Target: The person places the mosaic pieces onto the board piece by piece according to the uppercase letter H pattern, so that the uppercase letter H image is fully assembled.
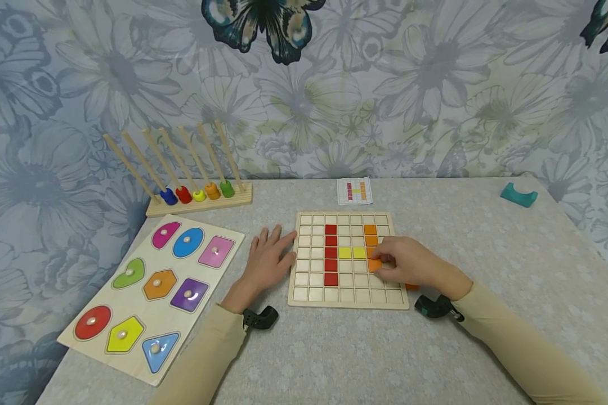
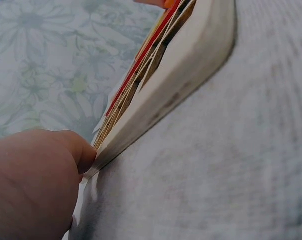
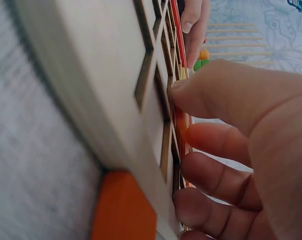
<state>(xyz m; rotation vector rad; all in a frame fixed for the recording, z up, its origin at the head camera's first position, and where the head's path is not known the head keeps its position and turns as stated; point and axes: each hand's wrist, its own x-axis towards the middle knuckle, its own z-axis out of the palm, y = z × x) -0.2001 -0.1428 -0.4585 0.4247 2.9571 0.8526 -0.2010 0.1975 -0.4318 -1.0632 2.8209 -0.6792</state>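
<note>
A wooden grid board [image 1: 314, 304] lies flat on the table. It holds a column of several red tiles [image 1: 331, 253], two yellow tiles [image 1: 352, 253] and a column of orange tiles [image 1: 370, 230]. Over the orange column's lower end, my right hand [image 1: 410, 260] pinches an orange tile [image 1: 374, 266] between thumb and fingers, at a grid cell. My left hand [image 1: 267, 260] rests beside the board with fingers extended, fingertips touching its left edge. Another orange tile [image 3: 123, 207] lies on the table against the board's right side, mostly hidden by my right hand in the head view.
A small pattern card [image 1: 354, 191] lies behind the board. To the left is a shape puzzle [image 1: 177, 306] with knobbed pieces; a wooden peg abacus [image 1: 197, 206] with coloured beads stands behind it. A teal curved piece [image 1: 519, 195] sits at the far right.
</note>
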